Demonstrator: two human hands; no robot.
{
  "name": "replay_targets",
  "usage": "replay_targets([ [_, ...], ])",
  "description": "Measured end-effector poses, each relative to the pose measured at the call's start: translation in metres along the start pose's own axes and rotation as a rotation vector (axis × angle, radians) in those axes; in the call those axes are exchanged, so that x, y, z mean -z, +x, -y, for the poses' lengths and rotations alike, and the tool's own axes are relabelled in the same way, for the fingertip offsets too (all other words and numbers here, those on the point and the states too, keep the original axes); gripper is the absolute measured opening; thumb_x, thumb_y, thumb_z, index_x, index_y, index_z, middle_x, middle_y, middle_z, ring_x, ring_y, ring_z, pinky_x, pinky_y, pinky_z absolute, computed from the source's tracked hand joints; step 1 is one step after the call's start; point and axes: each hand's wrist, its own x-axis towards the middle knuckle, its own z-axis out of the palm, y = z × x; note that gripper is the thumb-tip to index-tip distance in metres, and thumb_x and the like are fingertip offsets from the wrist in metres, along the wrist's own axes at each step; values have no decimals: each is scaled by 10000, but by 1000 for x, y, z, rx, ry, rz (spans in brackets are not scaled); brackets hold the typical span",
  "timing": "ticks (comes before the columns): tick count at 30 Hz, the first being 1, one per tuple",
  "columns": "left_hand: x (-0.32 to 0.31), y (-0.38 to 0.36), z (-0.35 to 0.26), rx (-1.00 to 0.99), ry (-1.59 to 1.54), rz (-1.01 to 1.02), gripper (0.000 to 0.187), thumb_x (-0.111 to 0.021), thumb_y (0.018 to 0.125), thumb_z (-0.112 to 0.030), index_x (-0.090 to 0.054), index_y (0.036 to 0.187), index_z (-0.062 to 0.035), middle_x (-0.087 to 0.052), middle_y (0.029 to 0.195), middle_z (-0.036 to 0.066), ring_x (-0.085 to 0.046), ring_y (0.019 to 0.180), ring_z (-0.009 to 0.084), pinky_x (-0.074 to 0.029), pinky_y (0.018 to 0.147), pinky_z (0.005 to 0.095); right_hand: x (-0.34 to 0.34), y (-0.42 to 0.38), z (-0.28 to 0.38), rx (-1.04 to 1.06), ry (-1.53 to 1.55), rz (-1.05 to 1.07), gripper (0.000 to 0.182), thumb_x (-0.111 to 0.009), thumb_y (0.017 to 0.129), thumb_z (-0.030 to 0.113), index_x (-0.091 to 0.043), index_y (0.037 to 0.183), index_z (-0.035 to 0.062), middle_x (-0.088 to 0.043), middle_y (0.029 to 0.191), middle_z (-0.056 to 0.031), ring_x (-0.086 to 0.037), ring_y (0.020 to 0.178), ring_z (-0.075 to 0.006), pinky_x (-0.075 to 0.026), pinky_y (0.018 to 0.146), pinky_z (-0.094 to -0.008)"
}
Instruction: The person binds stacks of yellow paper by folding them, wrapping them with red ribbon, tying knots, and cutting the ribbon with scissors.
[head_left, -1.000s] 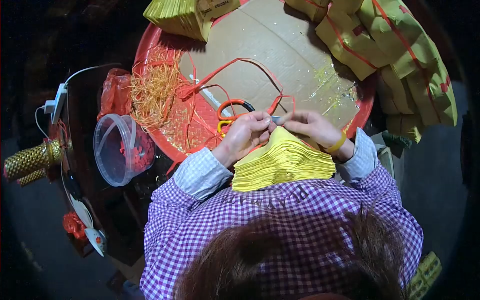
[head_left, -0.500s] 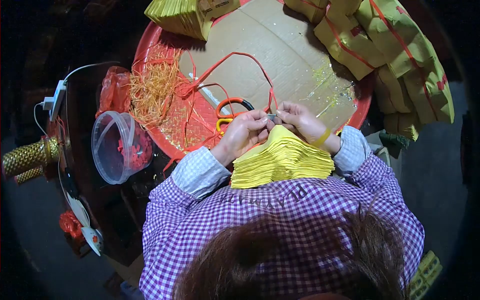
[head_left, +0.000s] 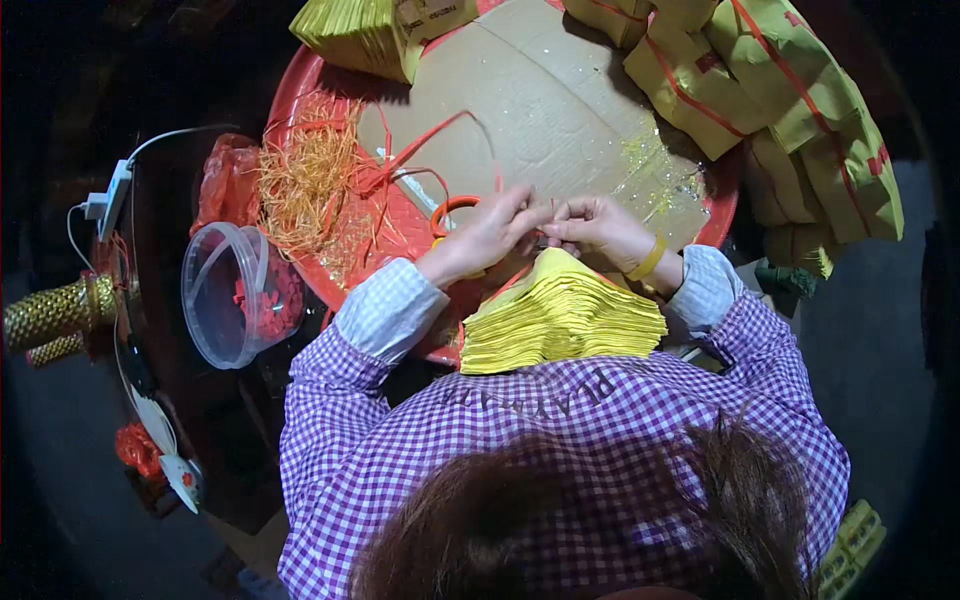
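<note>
A thick stack of yellow paper sheets [head_left: 565, 318] rests against my front, its folded peak toward my hands. Red plastic ribbon [head_left: 510, 283] runs along the stack's sides up to my fingers. My left hand [head_left: 490, 232] is closed in a pinch on the ribbon just beyond the peak. Close beside it, my right hand [head_left: 607, 233], with a yellow band at the wrist, also pinches the ribbon; the exact crossing is hidden by fingers. Orange-handled scissors [head_left: 452, 208] lie partly behind my left hand.
A round red tray [head_left: 300, 85] lined with cardboard [head_left: 540, 90] holds shredded orange strands [head_left: 310, 185] and loose red ribbon. Tied yellow paper bundles [head_left: 790, 80] are piled at right, another paper stack [head_left: 360, 35] at top left. A clear bucket [head_left: 215, 310] contains red pieces.
My left hand has moved slightly up and turned over, back upward. The loop of red ribbon above the hands has been drawn in and looks blurred. My right hand stays near the peak.
</note>
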Motion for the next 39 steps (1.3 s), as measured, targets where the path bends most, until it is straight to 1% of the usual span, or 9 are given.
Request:
replay_targets([
  [4, 17, -15, -20, 136, 171, 265, 93, -554, 863, -121, -556, 848, -29, -548, 709, 27, -458, 590, 119, -372, 554, 250, -3, -2, -1, 8, 163, -25, 39, -603, 829, 61, -596, 790, 57, -553, 675, -4, -494, 581, -46, -386, 532, -144],
  [8, 5, -15, -30, -453, 312, -18, 114, -542, 883, -126, -561, 865, -15, -557, 732, 19, -462, 607, 107, -378, 564, 236, 3, -5, 14, -32, 51, 122, 22, -604, 809, 58, -616, 826, 52, -599, 737, -21, -515, 617, -60, -415, 572, -164],
  [9, 2, -14, -28, -456, 311, -19, 114, -542, 883, -126, -561, 865, -15, -557, 732, 19, -462, 607, 107, -378, 564, 236, 2, -5, 14, -31, 49, 121, 22, -604, 809, 58, -616, 826, 52, -599, 737, -21, -515, 617, -60, -415, 572, -164],
  [13, -17, -10, 0, -48, -469, -205, 106, -533, 892, -99, -591, 901, -10, -579, 764, 19, -503, 642, 97, -407, 583, 218, -4, -5, 6, 119, -17, 69, 56, -561, 809, 5, -570, 845, 47, -546, 761, 0, -486, 676, -54, -391, 616, -163],
  [18, -29, -24, 3, 380, -944, -117, 103, -540, 882, -63, -611, 927, -4, -593, 794, 22, -522, 662, 79, -417, 591, 179, -17, -8, 1, 499, -386, -170, 144, -578, 773, -4, -550, 903, 52, -587, 779, -37, -519, 664, -99, -407, 578, -210],
  [24, -23, -25, 1, 503, -1069, -45, 142, -555, 868, -47, -611, 989, 3, -621, 850, 52, -561, 708, 77, -450, 633, 163, -16, -5, -6, 654, -529, -232, 224, -590, 715, -33, -523, 902, 71, -585, 741, -22, -533, 653, -127, -401, 629, -237],
  [28, -25, -24, -1, 522, -1004, -70, 195, -560, 863, -42, -596, 1043, 23, -639, 910, 82, -596, 766, 100, -476, 691, 167, -15, -6, -3, 946, -919, -332, 252, -611, 664, -33, -527, 868, 88, -585, 717, -4, -547, 652, -151, -380, 709, -262],
  [34, -24, -25, 4, 524, -1002, -16, 232, -557, 860, -29, -588, 1084, 24, -645, 971, 103, -617, 835, 126, -496, 763, 194, -13, -5, -6, 963, -917, -342, 286, -627, 606, -48, -557, 854, 76, -612, 720, 19, -539, 657, -133, -345, 765, -258],
  [39, -23, -28, -1, 495, -1110, -42, 168, -557, 850, -18, -611, 1005, 16, -647, 904, 71, -601, 762, 95, -480, 678, 164, -12, -3, -8, 991, -906, -346, 249, -625, 633, -21, -534, 836, 92, -604, 714, 20, -548, 647, -145, -352, 755, -267],
])
